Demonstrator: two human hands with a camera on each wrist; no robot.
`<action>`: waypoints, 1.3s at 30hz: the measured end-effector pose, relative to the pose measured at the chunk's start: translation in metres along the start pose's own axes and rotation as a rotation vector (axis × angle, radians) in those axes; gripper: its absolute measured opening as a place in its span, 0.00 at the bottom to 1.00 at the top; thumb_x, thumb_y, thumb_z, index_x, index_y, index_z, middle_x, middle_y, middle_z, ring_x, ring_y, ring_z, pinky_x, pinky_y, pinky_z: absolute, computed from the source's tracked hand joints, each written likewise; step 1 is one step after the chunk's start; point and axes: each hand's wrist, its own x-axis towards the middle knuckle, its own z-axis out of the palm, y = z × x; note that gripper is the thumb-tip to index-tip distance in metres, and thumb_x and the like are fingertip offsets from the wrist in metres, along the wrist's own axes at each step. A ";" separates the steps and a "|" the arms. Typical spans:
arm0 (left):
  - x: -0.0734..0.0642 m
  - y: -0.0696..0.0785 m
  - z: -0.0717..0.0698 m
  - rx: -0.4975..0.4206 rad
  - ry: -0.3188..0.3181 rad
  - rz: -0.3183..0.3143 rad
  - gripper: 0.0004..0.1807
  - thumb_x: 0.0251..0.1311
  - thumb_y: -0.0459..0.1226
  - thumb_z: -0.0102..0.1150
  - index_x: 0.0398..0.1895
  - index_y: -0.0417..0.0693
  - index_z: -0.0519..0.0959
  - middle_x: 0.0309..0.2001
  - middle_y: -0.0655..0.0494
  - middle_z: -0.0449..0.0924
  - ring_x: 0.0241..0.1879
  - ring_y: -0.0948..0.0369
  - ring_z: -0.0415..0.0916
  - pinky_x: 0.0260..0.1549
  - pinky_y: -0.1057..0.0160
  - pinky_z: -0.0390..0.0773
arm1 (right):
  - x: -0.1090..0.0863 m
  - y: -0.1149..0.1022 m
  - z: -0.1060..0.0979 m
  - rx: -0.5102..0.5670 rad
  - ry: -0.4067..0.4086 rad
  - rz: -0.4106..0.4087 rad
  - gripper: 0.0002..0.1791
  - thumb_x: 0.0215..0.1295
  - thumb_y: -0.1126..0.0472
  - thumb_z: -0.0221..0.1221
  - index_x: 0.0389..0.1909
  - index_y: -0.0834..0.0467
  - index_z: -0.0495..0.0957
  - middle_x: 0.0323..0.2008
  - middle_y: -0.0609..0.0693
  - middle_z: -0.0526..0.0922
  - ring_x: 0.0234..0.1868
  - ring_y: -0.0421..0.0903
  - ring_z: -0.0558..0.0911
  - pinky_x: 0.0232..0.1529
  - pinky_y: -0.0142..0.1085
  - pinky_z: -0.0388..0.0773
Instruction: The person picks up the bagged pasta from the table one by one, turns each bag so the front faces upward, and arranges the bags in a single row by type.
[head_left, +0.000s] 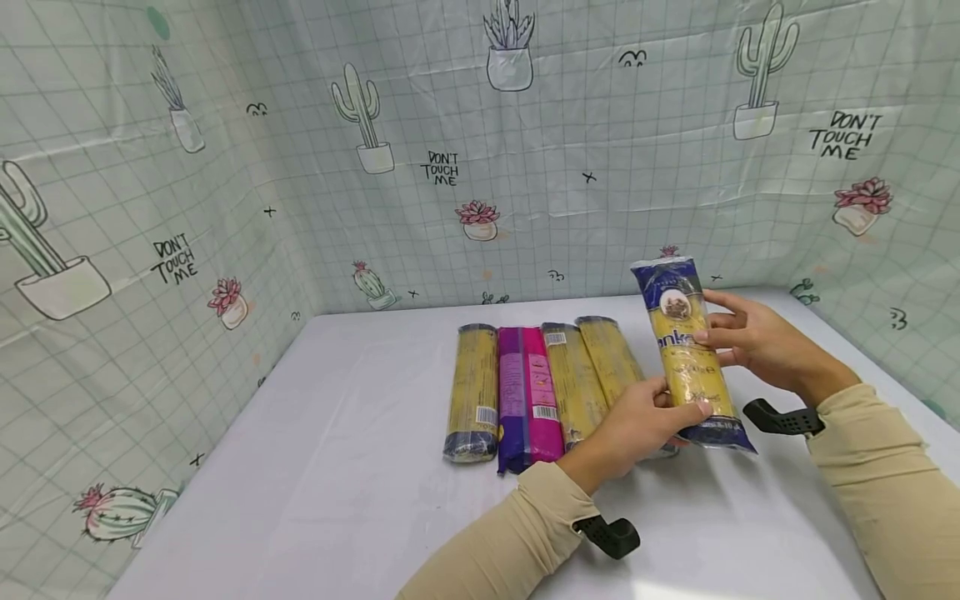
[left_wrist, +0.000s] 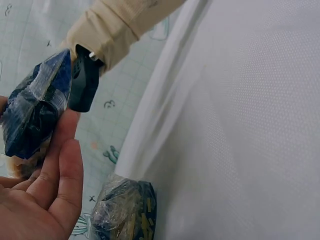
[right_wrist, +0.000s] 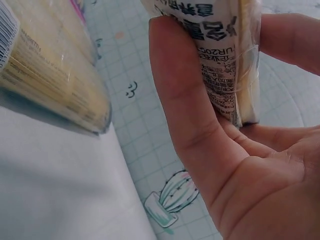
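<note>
Firstly, the held item: one yellow-and-blue packet (head_left: 690, 369), its printed front facing us, at the right of the row and apparently lifted off the white table (head_left: 360, 400).

Chief relation: we list the row as lying to the left of the held packet. Its nearest member, the rightmost yellow packet (head_left: 609, 350), sits just beside and partly behind the left hand (head_left: 637, 421), so the left is the nearer hand to the row.

Long axis: the held packet stands tilted, upper end leaning left and away from us, lower end towards us and right. The rightmost yellow packet slants in a broadly similar direction.

Left hand: low on the packet, reaching in from the left; thumb pressed on the front near the lower end, fingers behind, a pinching hold.

Right hand (head_left: 765, 337): at the right edge, higher up; thumb on the front, fingers about the edge and back. We count its hold as a grip, with the packet between thumb and fingers in the right wrist view.

Remainder of the row, left to right: a yellow packet with a dark lower end (head_left: 472, 383), a pink-and-purple packet (head_left: 525, 392), and another yellow packet (head_left: 570, 367).
</note>
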 end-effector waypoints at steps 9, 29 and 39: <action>-0.003 0.000 0.004 0.017 0.030 -0.024 0.21 0.62 0.37 0.68 0.58 0.48 0.78 0.37 0.58 0.86 0.30 0.57 0.84 0.34 0.58 0.83 | -0.001 0.013 -0.009 0.044 0.029 0.052 0.47 0.72 0.69 0.55 0.79 0.65 0.33 0.47 0.42 0.81 0.46 0.43 0.83 0.43 0.41 0.83; -0.006 0.004 0.008 -0.119 0.023 -0.151 0.21 0.67 0.40 0.64 0.59 0.38 0.78 0.33 0.52 0.85 0.38 0.46 0.85 0.38 0.54 0.85 | 0.002 0.032 -0.022 -0.089 0.062 0.231 0.50 0.73 0.62 0.58 0.78 0.66 0.30 0.52 0.55 0.77 0.44 0.43 0.84 0.45 0.43 0.83; -0.009 0.002 0.011 -0.152 -0.058 -0.191 0.19 0.68 0.40 0.62 0.56 0.36 0.78 0.38 0.51 0.85 0.42 0.44 0.85 0.40 0.53 0.84 | 0.003 0.045 -0.026 -0.098 0.028 0.296 0.49 0.72 0.60 0.58 0.77 0.70 0.34 0.50 0.56 0.80 0.45 0.47 0.84 0.47 0.43 0.83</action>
